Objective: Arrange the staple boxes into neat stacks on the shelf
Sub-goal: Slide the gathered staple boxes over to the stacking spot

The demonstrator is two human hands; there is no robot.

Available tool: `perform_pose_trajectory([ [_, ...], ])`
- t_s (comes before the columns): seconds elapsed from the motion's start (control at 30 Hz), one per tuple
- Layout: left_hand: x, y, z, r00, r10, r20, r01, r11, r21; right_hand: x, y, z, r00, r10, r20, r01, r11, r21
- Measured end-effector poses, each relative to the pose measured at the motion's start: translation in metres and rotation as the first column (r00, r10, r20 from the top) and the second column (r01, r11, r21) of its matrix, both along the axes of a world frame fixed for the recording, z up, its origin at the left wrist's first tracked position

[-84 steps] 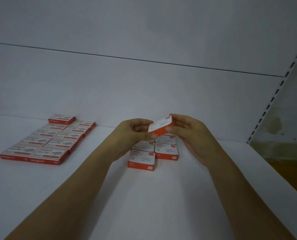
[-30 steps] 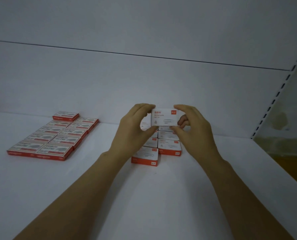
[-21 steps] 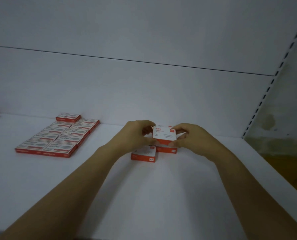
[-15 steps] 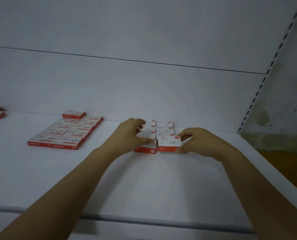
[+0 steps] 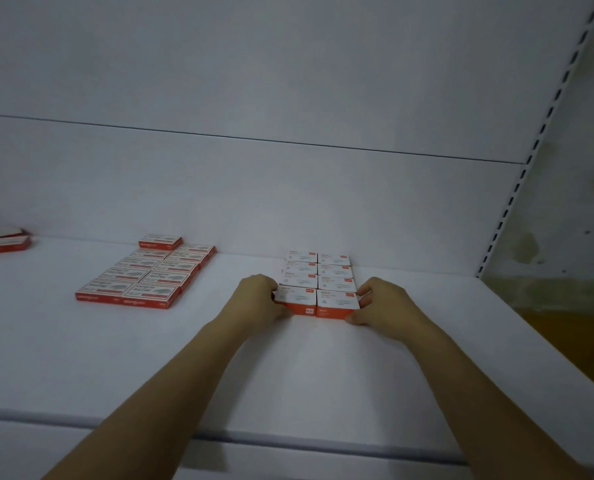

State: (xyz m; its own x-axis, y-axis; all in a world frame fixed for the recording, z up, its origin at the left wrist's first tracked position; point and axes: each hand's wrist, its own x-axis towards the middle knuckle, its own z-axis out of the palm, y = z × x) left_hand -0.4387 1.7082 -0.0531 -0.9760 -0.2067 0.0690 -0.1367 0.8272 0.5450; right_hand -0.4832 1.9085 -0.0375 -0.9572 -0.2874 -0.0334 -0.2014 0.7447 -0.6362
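A block of small white-topped, orange-sided staple boxes lies two wide and several deep on the white shelf, near the back wall. My left hand curls round the left side of the front left box. My right hand holds the front right box, fingers on its right side and thumb at its front corner. Both front boxes sit flat on the shelf, side by side and touching.
A grid of flat red boxes lies to the left, with one box stacked at its back. More red boxes sit at the far left edge. The shelf's front lip is near me; a slotted upright bounds the right.
The box I held up in both hands has come down onto the shelf as the front right box of the block. Both hands now sit at the sides of the front row.
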Motion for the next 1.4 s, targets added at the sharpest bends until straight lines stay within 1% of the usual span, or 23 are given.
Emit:
perform_pose_trajectory([
  [0.1,-0.003,-0.001,-0.001,1.0,0.016,0.016,-0.016,1.0,-0.021,-0.002,-0.003,0.001,1.0,-0.002,0.013,0.002,0.999,0.043],
  [0.17,-0.003,0.002,0.001,0.999,0.012,0.031,-0.01,0.999,-0.051,0.001,-0.005,0.007,1.0,0.024,0.013,-0.025,0.993,0.115],
  [0.23,-0.001,0.005,0.004,0.999,-0.001,0.051,0.006,0.995,-0.102,0.007,-0.007,0.015,0.998,0.067,0.0,-0.066,0.971,0.229],
  [0.33,0.008,0.007,0.01,0.996,-0.002,0.089,0.02,0.98,-0.2,0.02,-0.017,0.029,0.985,0.166,-0.056,-0.122,0.881,0.457],
  [0.37,0.013,0.005,0.014,0.995,0.003,0.099,0.02,0.972,-0.232,0.021,-0.022,0.03,0.982,0.172,-0.075,-0.114,0.865,0.488],
  [0.43,0.027,-0.006,0.023,0.995,0.028,0.099,0.002,0.959,-0.282,0.022,-0.035,0.033,0.982,0.153,-0.109,-0.078,0.86,0.504],
  [0.53,0.055,-0.032,0.035,0.993,0.082,0.079,-0.049,0.934,-0.355,0.032,-0.065,0.045,0.947,0.272,-0.172,-0.127,0.806,0.578],
  [0.63,0.087,-0.065,0.04,0.986,0.165,0.035,-0.139,0.912,-0.387,0.05,-0.109,0.051,0.888,0.421,-0.187,-0.262,0.796,0.546],
  [0.73,0.122,-0.1,0.044,0.969,0.246,0.027,-0.217,0.895,-0.39,0.071,-0.163,0.048,0.792,0.58,-0.191,-0.402,0.731,0.551],
  [0.8,0.147,-0.126,0.047,0.942,0.334,0.043,-0.292,0.873,-0.391,0.09,-0.2,0.047,0.714,0.673,-0.196,-0.49,0.679,0.547],
  [0.9,0.186,-0.169,0.049,0.874,0.481,0.068,-0.41,0.806,-0.428,0.116,-0.25,0.044,0.628,0.756,-0.183,-0.576,0.61,0.545],
  [1.0,0.223,-0.206,0.052,0.82,0.568,0.075,-0.481,0.754,-0.446,0.142,-0.293,0.043,0.564,0.806,-0.178,-0.629,0.559,0.54],
  [1.2,0.28,-0.275,0.051,0.743,0.666,0.065,-0.586,0.694,-0.419,0.177,-0.37,0.037,0.497,0.852,-0.165,-0.682,0.501,0.533],
  [1.4,0.302,-0.34,0.05,0.712,0.7,0.056,-0.622,0.666,-0.412,0.185,-0.441,0.033,0.501,0.854,-0.142,-0.683,0.491,0.54],
])
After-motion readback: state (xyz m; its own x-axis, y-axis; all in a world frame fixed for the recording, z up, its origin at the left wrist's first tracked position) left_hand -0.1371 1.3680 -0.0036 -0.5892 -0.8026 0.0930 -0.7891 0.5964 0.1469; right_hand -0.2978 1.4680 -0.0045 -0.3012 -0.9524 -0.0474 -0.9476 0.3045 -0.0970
